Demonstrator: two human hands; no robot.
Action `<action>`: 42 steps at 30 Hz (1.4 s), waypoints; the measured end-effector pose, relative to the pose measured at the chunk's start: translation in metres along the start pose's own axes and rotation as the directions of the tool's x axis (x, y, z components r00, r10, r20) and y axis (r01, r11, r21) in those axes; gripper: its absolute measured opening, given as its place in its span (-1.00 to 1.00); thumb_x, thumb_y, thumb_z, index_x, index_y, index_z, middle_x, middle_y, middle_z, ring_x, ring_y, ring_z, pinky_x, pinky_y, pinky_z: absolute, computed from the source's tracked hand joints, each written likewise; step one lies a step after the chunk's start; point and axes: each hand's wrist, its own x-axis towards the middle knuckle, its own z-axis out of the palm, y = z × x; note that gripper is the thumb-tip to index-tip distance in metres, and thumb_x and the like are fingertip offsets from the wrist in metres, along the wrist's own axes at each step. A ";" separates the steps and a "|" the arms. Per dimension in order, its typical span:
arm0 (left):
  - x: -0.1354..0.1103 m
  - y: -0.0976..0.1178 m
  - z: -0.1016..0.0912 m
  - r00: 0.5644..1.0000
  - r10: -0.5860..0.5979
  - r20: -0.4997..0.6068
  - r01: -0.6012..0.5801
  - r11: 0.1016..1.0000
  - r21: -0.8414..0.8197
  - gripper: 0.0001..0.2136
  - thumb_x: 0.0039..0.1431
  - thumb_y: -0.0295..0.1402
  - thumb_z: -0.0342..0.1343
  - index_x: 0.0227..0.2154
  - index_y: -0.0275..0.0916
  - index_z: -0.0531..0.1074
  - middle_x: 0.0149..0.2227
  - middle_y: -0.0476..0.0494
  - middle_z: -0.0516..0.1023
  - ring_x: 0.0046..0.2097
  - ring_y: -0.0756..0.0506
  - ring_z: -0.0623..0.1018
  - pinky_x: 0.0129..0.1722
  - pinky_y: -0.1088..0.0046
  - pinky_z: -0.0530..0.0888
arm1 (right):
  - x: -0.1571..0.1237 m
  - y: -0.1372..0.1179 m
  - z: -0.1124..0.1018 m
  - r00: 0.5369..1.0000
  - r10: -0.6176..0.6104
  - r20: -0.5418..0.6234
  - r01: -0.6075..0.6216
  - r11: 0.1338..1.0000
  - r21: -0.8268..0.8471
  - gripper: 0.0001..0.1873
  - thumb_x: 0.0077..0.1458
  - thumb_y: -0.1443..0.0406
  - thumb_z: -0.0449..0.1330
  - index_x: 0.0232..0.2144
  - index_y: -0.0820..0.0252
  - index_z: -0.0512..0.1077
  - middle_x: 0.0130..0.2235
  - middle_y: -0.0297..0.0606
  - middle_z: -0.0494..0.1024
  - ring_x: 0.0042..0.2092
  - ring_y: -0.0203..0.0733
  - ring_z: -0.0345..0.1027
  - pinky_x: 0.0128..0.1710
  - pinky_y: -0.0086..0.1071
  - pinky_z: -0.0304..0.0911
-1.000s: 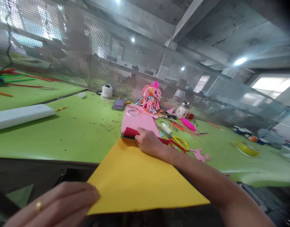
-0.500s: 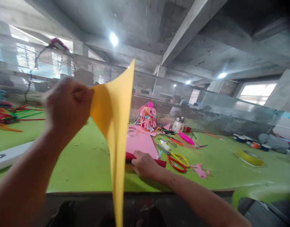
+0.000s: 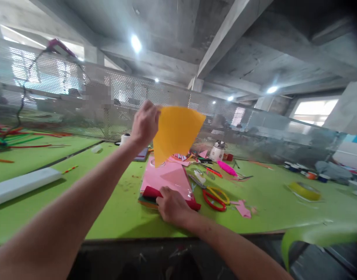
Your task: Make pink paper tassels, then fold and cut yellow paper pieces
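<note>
Head view: left hand [image 3: 145,125] pinches the yellow sheet [image 3: 178,134], already lifted clear at 12 o'clock; right hand [image 3: 173,206], fingers curled, presses down the remaining paper stack [image 3: 166,179].

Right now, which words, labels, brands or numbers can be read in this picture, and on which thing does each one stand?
No text can be read anywhere in this view.
The yellow sheet held by the left hand: plain, no print.
The pink sheet and the red sheet under the right hand: plain.
The white pot and the yellow tape roll: any label is too small and blurred to read.
</note>
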 end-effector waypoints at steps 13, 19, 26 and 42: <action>-0.089 0.037 -0.018 0.957 0.049 0.285 0.043 0.950 -0.310 -0.89 0.13 -0.42 0.17 -0.50 -0.25 0.50 -0.51 0.00 0.43 -0.48 0.05 0.41 -0.49 0.55 0.30 | 0.000 0.000 0.004 1.000 0.009 -0.010 -0.009 1.000 0.024 -0.88 0.12 0.36 0.09 -0.37 0.23 0.43 -0.24 -0.11 0.38 -0.21 -0.07 0.30 -0.37 -0.31 0.26; -0.066 0.060 -0.006 0.974 0.143 0.176 -0.055 0.902 -0.428 -0.88 0.14 -0.41 0.19 -0.50 -0.25 0.48 -0.50 0.00 0.44 -0.48 0.06 0.40 -0.49 0.54 0.32 | -0.004 -0.002 -0.004 0.999 0.018 -0.049 -0.016 0.999 0.043 -0.89 0.13 0.36 0.08 -0.41 0.20 0.39 -0.30 -0.18 0.36 -0.27 -0.12 0.28 -0.40 -0.34 0.21; -0.069 0.070 -0.001 0.969 0.190 0.157 -0.096 0.877 -0.471 -0.85 0.15 -0.37 0.22 -0.50 -0.25 0.43 -0.47 -0.02 0.47 -0.45 0.04 0.44 -0.46 0.53 0.37 | -0.003 -0.003 -0.001 0.997 0.027 -0.074 -0.025 1.000 0.017 -0.89 0.12 0.37 0.08 -0.42 0.20 0.38 -0.32 -0.19 0.35 -0.28 -0.13 0.25 -0.43 -0.37 0.15; -0.062 0.044 0.017 0.982 0.105 0.160 -0.037 0.923 -0.384 -0.92 0.18 -0.40 0.17 -0.42 -0.26 0.43 -0.44 -0.01 0.44 -0.38 0.02 0.43 -0.36 0.51 0.36 | -0.033 -0.027 -0.040 0.937 -0.344 -0.056 0.348 0.913 0.213 -0.79 0.24 0.28 0.06 -0.36 0.24 0.45 -0.25 -0.13 0.50 -0.19 -0.12 0.32 -0.19 -0.29 0.25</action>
